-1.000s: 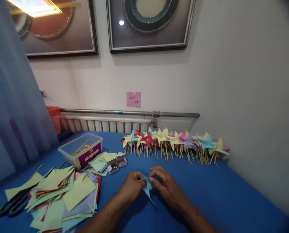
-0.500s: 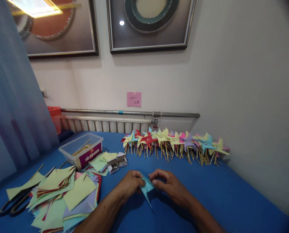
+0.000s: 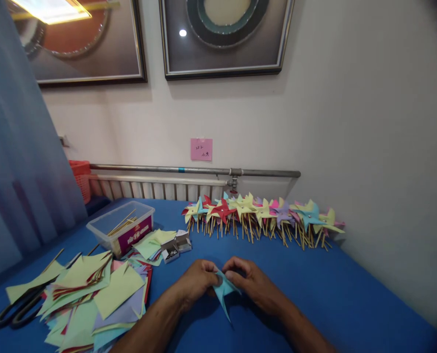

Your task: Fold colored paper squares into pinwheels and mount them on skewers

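Head camera: looking forward and down from the person's head.
Flat blue desk (image 3: 314, 299): spreading across the lower half, slanting away beneath the lens.
Bare left hand (image 3: 199, 278) and bare right hand (image 3: 248, 280): appearing near the lens, below centre.
Smooth whitish wall (image 3: 351, 122): standing farther off, facing the camera, filling the upper half.

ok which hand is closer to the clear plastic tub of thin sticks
Left. The left hand, pinching the light-blue cut paper, is in front of the clear plastic tub and to its right; the right hand is farther right, at the paper's other side.
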Action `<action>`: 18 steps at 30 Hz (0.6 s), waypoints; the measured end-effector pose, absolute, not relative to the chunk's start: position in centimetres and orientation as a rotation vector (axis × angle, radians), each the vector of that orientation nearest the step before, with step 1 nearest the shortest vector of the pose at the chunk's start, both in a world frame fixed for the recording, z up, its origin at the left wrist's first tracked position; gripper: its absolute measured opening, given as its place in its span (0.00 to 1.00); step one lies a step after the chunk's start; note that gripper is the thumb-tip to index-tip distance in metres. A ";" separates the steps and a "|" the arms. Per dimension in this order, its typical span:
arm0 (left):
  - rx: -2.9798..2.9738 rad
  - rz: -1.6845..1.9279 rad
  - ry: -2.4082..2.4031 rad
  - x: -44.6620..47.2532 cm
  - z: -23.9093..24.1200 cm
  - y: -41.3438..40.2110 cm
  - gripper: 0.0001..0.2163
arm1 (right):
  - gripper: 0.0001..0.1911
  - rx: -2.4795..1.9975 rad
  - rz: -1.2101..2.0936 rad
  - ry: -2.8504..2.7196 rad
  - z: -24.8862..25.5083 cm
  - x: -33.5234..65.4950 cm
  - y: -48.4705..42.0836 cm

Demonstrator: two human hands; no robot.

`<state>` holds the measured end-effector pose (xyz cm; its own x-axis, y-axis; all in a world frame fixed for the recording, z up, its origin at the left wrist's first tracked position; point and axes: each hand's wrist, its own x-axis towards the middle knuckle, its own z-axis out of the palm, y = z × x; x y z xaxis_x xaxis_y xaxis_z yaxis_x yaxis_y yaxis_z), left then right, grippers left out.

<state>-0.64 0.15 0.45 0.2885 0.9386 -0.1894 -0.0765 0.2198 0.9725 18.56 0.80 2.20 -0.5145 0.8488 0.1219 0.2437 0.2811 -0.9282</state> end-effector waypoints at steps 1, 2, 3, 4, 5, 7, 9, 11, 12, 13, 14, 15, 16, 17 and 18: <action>1.103 0.901 1.016 -0.7 0.5 0.2 0.06 | 0.16 -0.969 1.250 -1.907 2.4 18.7 0.8; 1.101 0.905 1.015 -0.7 0.5 0.2 0.06 | 0.17 -0.955 1.276 -1.886 2.5 18.8 0.8; 1.094 0.910 1.015 -0.8 0.6 0.3 0.06 | 0.18 -0.937 1.313 -1.864 2.6 19.0 0.8; 1.086 0.915 1.013 -0.9 0.7 0.3 0.06 | 0.18 -0.918 1.357 -1.846 2.6 19.1 0.9; 1.077 0.917 1.009 -0.9 0.9 0.3 0.06 | 0.19 -0.900 1.398 -1.827 2.5 19.3 0.9; 1.057 0.915 0.995 -1.0 1.0 0.2 0.06 | 0.21 -0.874 1.459 -1.784 2.3 19.4 1.1; 1.043 0.911 0.985 -1.1 1.1 0.2 0.06 | 0.22 -0.872 1.484 -1.749 1.9 19.4 1.3; 1.047 0.911 0.994 -1.0 1.2 0.1 0.07 | 0.23 -0.893 1.481 -1.726 1.5 19.2 1.5; 1.056 0.908 1.003 -0.9 1.2 0.1 0.07 | 0.23 -0.908 1.476 -1.719 1.3 19.1 1.5; 1.066 0.905 1.011 -0.9 1.2 0.1 0.06 | 0.23 -0.920 1.468 -1.719 1.2 19.0 1.5; 1.075 0.901 1.016 -0.8 1.1 0.1 0.06 | 0.23 -0.928 1.461 -1.727 1.1 18.9 1.6; 1.081 0.896 1.016 -0.8 1.1 0.1 0.06 | 0.22 -0.933 1.453 -1.738 1.1 18.9 1.6; 1.085 0.892 1.012 -0.8 1.1 0.1 0.06 | 0.22 -0.933 1.450 -1.750 1.2 18.9 1.5; 1.088 0.894 1.008 -0.8 1.0 0.1 0.05 | 0.22 -0.927 1.457 -1.762 1.3 19.0 1.5; 1.089 0.897 1.007 -0.8 0.9 0.1 0.05 | 0.22 -0.918 1.474 -1.771 1.5 19.1 1.4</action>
